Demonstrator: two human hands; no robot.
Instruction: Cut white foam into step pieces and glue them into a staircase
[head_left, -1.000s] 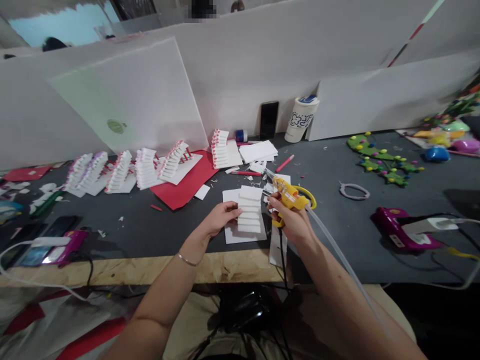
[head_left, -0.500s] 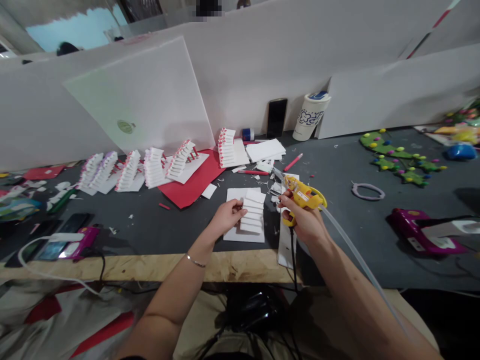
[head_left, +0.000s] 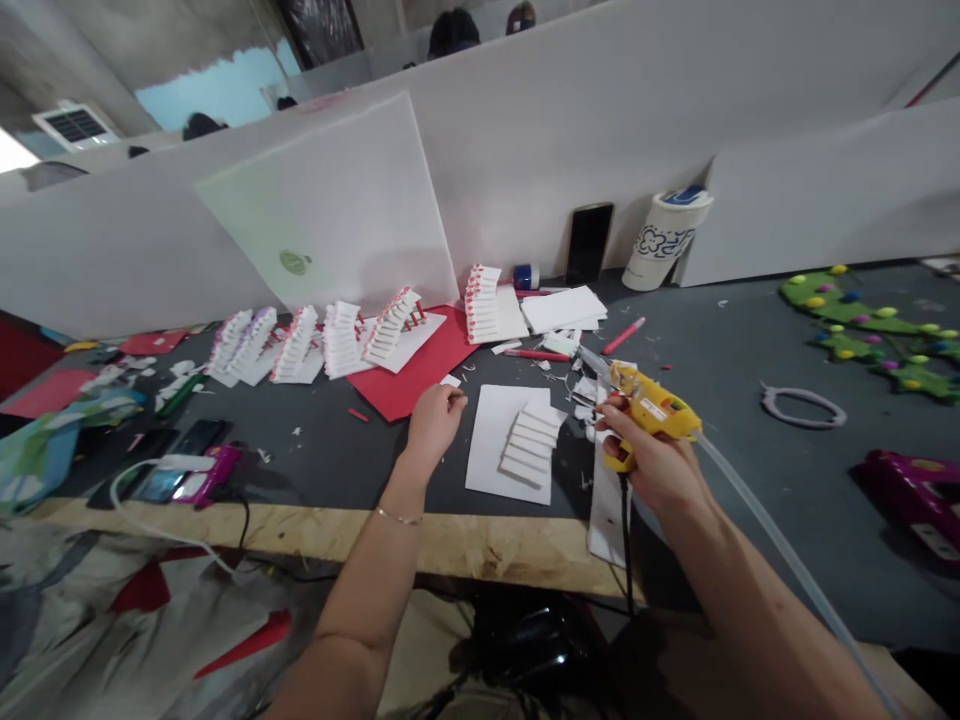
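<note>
My right hand (head_left: 651,455) is wrapped round a yellow glue gun (head_left: 654,402), its nozzle pointing up and left over white scraps (head_left: 585,388). A clear glue stick trails from the gun's back. My left hand (head_left: 437,420) hovers over the dark table, left of a white board (head_left: 491,440), with its fingertips pinched together; what they hold, if anything, is too small to make out. On that board lies a small stepped white piece (head_left: 531,445), tilted and touched by neither hand. Just beyond my left fingertips, a small white card (head_left: 450,381) lies beside a red sheet (head_left: 390,385).
Several white stepped pieces with red or purple trim (head_left: 300,345) stand at the back left. A phone (head_left: 589,243) and a paper cup (head_left: 664,240) lean near the wall. Green felt shapes (head_left: 855,310), a grey ring (head_left: 802,406) and a purple power strip (head_left: 911,500) lie right.
My left hand has let go of the stepped piece and moved left off the board. The piece now lies more tilted. My right hand still holds the glue gun; the view has shifted left.
</note>
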